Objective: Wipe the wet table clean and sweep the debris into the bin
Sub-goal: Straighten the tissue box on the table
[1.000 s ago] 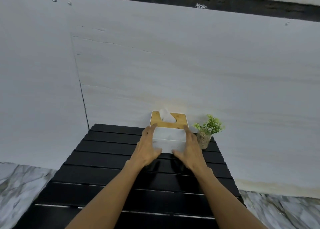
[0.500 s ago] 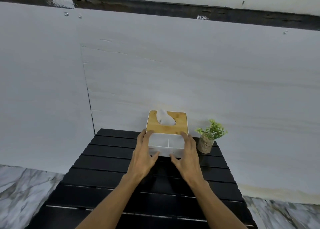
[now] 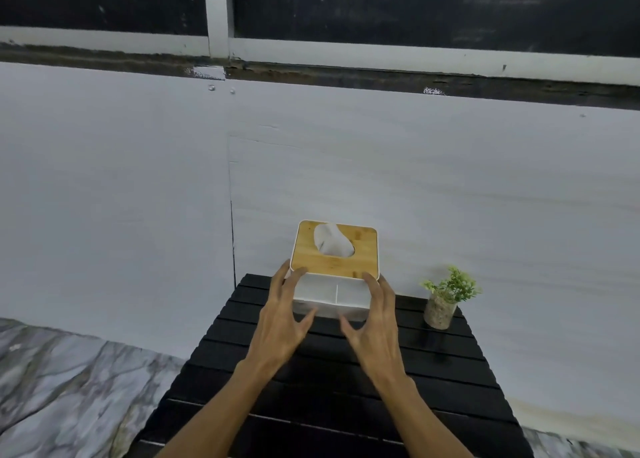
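Observation:
A white tissue box (image 3: 332, 293) with a bamboo lid and a tissue (image 3: 331, 241) sticking out is at the far end of the black slatted table (image 3: 346, 388). My left hand (image 3: 282, 322) holds its left side, fingers on the edge and thumb under the front. On the box's right side my right hand (image 3: 375, 326) grips the same way. The box looks raised slightly off the slats. No bin or debris is in view.
A small green plant in a glass pot (image 3: 445, 301) stands at the table's far right corner, close to the box. A white wall (image 3: 450, 180) rises directly behind the table, under a dark window. Marble floor (image 3: 69, 388) lies to the left.
Both hands have brought the tissue box up and a little toward me. My view has tilted upward, so the window now shows.

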Available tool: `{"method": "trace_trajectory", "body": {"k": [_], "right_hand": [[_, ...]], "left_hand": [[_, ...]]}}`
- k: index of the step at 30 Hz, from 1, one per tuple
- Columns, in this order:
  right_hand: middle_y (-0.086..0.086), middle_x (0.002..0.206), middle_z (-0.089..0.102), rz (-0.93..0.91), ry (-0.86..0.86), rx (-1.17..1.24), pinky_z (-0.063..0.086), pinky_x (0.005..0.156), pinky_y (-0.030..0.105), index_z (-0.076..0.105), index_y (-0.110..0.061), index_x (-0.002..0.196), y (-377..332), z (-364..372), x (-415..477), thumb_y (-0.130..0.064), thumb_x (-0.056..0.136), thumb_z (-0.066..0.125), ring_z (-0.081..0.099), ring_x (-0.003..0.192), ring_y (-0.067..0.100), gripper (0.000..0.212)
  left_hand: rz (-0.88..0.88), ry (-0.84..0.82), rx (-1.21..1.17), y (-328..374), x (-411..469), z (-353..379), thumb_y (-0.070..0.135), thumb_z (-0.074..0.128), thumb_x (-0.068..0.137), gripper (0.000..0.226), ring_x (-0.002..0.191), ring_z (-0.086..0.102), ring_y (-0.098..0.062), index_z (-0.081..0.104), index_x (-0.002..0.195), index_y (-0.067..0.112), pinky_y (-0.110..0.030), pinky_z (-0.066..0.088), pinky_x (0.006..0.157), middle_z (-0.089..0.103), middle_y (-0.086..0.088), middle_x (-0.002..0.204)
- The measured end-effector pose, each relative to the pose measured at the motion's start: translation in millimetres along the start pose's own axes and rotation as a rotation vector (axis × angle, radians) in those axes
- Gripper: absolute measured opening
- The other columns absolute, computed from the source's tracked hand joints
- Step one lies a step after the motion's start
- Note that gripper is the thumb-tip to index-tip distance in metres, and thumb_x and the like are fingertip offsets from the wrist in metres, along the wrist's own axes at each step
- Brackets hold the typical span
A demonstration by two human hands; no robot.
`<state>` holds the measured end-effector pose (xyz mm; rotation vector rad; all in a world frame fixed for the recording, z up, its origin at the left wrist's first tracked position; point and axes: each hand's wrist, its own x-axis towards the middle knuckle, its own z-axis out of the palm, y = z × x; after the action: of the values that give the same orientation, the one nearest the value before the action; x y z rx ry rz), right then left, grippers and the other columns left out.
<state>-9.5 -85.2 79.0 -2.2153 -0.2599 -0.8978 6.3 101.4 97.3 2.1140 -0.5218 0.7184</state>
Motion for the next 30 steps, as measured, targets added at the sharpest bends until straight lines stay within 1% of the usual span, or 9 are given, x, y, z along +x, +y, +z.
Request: {"method": "trace_trajectory", "body": {"k": [3,5,7,9,12,16,20,24,30], "right_hand": [[0.009,0.152,0.028,0.034,-0.018,0.008,0.040,0.097,0.009,0.032,-0.027,0.148,-5.6,19.5,0.2,-0.013,0.077,0.083,0.025,0.117,-0.013,0.089],[0.007,0.152,0.028,0.091,-0.042,0.009,0.047,0.096,0.022,0.032,-0.026,0.149,-6.2,33.2,-0.5,-0.015,0.077,0.083,0.030,0.116,-0.008,0.088],[0.004,0.152,0.027,0.144,-0.071,0.006,0.050,0.096,0.029,0.030,-0.026,0.149,-3.8,46.1,-0.9,-0.017,0.079,0.081,0.039,0.119,0.004,0.088],[0.003,0.152,0.027,0.190,-0.101,0.007,0.052,0.096,0.033,0.029,-0.027,0.150,1.7,56.9,-0.4,-0.018,0.079,0.080,0.046,0.122,0.015,0.087],[0.002,0.150,0.027,0.234,-0.136,-0.004,0.053,0.097,0.036,0.029,-0.028,0.148,11.7,68.0,2.6,-0.019,0.079,0.079,0.049,0.122,0.019,0.087],[0.003,0.149,0.027,0.253,-0.166,-0.017,0.051,0.099,0.037,0.029,-0.027,0.148,23.2,77.0,7.2,-0.018,0.078,0.079,0.048,0.123,0.020,0.087],[0.004,0.148,0.029,0.257,-0.177,-0.031,0.049,0.103,0.037,0.029,-0.026,0.148,31.2,83.1,11.4,-0.019,0.078,0.080,0.047,0.124,0.021,0.087],[0.004,0.147,0.030,0.270,-0.189,-0.022,0.048,0.101,0.032,0.029,-0.025,0.147,33.9,85.9,14.8,-0.019,0.077,0.078,0.047,0.123,0.020,0.086],[0.005,0.147,0.029,0.268,-0.217,-0.030,0.045,0.092,0.024,0.028,-0.024,0.148,35.9,88.0,21.3,-0.019,0.079,0.077,0.048,0.119,0.020,0.084]], "left_hand": [[-0.010,-0.035,0.022,-19.6,2.3,-10.2,0.027,0.075,0.081,0.072,0.119,0.033,0.001,0.035,0.142,0.028,-0.020,0.048,0.088,0.021,0.006,0.154],[-0.013,-0.064,0.015,-34.5,4.7,-12.2,0.034,0.071,0.080,0.071,0.118,0.031,0.005,0.036,0.141,0.027,-0.025,0.048,0.089,0.024,0.004,0.152],[-0.027,-0.096,0.002,-49.9,7.2,-9.7,0.047,0.064,0.077,0.072,0.116,0.031,0.009,0.036,0.140,0.027,-0.028,0.046,0.089,0.027,0.003,0.150],[-0.074,-0.132,-0.006,-64.6,9.0,-4.1,0.050,0.061,0.074,0.074,0.117,0.033,0.006,0.035,0.140,0.030,-0.033,0.047,0.091,0.027,0.005,0.150],[-0.115,-0.186,-0.018,-82.8,11.3,7.6,0.049,0.061,0.073,0.074,0.124,0.034,-0.002,0.031,0.140,0.035,-0.036,0.045,0.096,0.025,0.006,0.151],[-0.150,-0.221,-0.035,-96.9,16.3,20.2,0.046,0.061,0.074,0.075,0.125,0.030,0.001,0.030,0.140,0.034,-0.034,0.039,0.099,0.024,0.006,0.152],[-0.170,-0.234,-0.037,-107.0,21.9,28.4,0.025,0.070,0.076,0.074,0.132,0.037,-0.013,0.032,0.139,0.032,-0.039,0.041,0.104,0.028,0.004,0.150],[-0.172,-0.240,-0.048,-110.6,27.4,30.9,0.020,0.071,0.077,0.074,0.131,0.038,-0.013,0.033,0.139,0.031,-0.032,0.039,0.103,0.031,0.003,0.147],[-0.187,-0.244,-0.051,-113.3,31.0,34.1,0.015,0.070,0.079,0.076,0.139,0.030,-0.012,0.031,0.143,0.029,-0.022,0.028,0.105,0.029,0.002,0.152]]}}
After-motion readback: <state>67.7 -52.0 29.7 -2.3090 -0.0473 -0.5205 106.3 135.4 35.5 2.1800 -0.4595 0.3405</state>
